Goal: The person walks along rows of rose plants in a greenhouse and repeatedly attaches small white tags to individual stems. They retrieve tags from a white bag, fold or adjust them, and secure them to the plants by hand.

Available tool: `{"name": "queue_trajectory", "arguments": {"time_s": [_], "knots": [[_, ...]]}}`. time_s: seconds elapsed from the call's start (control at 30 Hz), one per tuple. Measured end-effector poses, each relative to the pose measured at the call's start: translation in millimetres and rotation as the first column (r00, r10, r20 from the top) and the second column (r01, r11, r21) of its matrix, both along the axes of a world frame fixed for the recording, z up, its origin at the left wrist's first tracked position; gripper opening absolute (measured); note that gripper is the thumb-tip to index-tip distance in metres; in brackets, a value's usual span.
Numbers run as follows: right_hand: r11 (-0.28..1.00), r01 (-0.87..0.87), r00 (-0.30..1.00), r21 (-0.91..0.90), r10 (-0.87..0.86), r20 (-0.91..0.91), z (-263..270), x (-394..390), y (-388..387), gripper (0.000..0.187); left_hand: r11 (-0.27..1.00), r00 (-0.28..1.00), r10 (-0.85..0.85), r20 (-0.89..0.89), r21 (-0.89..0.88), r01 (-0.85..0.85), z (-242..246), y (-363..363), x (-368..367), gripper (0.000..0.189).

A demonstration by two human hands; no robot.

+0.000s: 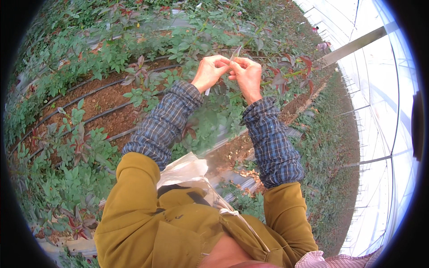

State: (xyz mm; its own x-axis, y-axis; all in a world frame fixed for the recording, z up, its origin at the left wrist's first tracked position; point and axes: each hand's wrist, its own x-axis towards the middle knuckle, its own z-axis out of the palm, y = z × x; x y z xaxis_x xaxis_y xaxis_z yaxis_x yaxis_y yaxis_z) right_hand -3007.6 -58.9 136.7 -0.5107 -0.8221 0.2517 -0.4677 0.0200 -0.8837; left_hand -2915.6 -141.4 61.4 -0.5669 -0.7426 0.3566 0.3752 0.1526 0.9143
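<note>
My left hand [210, 71] and my right hand [247, 74] meet above the rose bushes, fingertips pinched together. Between them a small pointed, pale grey, partly see-through piece [236, 53] sticks up. Whether it is a bud cover over a bud or a folded leaf, I cannot tell. Both hands grip its lower end, which the fingers hide. A narrow white strip [207, 91] shows below my left wrist. Just right of my right hand, a green rose stem [289, 74] with dark red leaves slants out. Checked sleeve covers wrap both forearms.
A whitish bag [187, 167] hangs at my waist from a knotted cord [229, 211]. Black drip pipes [97, 89] cross the brown soil [107, 102] on the left. A greenhouse post [357, 46] leans in at upper right. Two people [323, 46] are far off along the rows.
</note>
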Motion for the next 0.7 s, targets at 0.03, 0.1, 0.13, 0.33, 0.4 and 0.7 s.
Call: {"name": "queue_trajectory", "arguments": {"time_s": [0.03, 0.1, 0.13, 0.33, 0.4, 0.7], "knots": [[1.0, 0.0, 1.0, -0.002, 0.0, 0.017, 1, 0, 0, 0.019, 0.999, 1.0, 0.016, 0.017, -0.029, -0.015, 1, 1, 1, 0.018], [1.0, 0.001, 0.999, -0.006, 0.0, 0.053, 3, 2, 0, 0.023, 0.995, 0.998, 0.05, 0.05, -0.088, -0.045, 4, 3, 2, 0.018], [1.0, -0.003, 0.998, -0.012, 0.004, 0.061, 3, 2, -1, 0.023, 0.995, 0.997, 0.056, 0.062, -0.09, -0.05, 5, 4, 2, 0.018], [1.0, -0.008, 0.995, -0.03, 0.011, 0.099, 5, 5, 0, 0.025, 0.988, 0.993, 0.118, 0.019, -0.101, -0.115, 6, 7, 0, 0.023], [0.999, -0.033, 0.99, -0.032, 0.037, 0.139, 8, 7, 0, 0.033, 0.992, 0.994, 0.097, 0.049, -0.083, -0.093, 11, 6, 5, 0.028], [0.959, -0.281, 0.95, -0.037, 0.283, 0.133, 4, 83, 70, 0.016, 0.922, 0.958, 0.268, -0.102, -0.262, -0.286, 51, 72, 79, 0.028]]}}
